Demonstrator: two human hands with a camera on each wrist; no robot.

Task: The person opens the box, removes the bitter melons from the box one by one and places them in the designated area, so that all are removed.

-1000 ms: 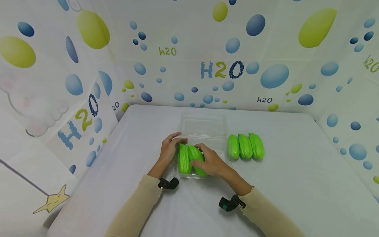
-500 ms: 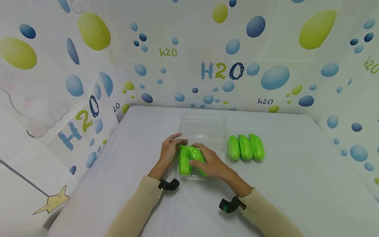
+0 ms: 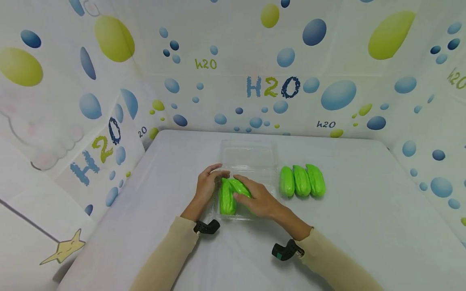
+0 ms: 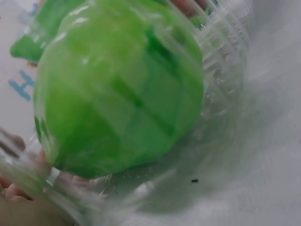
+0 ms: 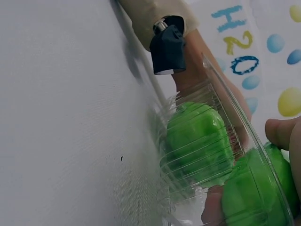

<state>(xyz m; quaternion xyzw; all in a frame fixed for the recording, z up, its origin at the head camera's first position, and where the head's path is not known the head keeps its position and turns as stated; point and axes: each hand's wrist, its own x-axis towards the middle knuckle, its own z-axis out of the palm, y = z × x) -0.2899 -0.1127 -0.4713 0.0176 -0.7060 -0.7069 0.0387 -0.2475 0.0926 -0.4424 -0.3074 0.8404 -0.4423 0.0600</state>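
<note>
A clear plastic clamshell container [image 3: 248, 155] lies unfolded mid-table, its lid tipped back. Inside its base, on the left, is a glossy green, long ridged vegetable-like piece [image 3: 227, 201]. A second green piece [image 3: 240, 187] leans beside it, tops close together. My right hand [image 3: 261, 199] grips this second piece, thumb on its near side and fingers over the far end. My left hand [image 3: 206, 185] holds the container at its left side, fingers bent near the far end of the left piece. In the right wrist view, both green pieces [image 5: 200, 139] show through the ribbed wall.
To the right of the container, three matching green pieces [image 3: 301, 180] lie in a row on the white tablecloth [image 3: 364, 226]. A printed curtain [image 3: 236, 48] with blue and yellow-green drops rises behind and at the sides.
The right hand has shifted its green piece slightly, so its tip now meets the left piece's tip. The left hand and the three pieces outside stay where they were.
</note>
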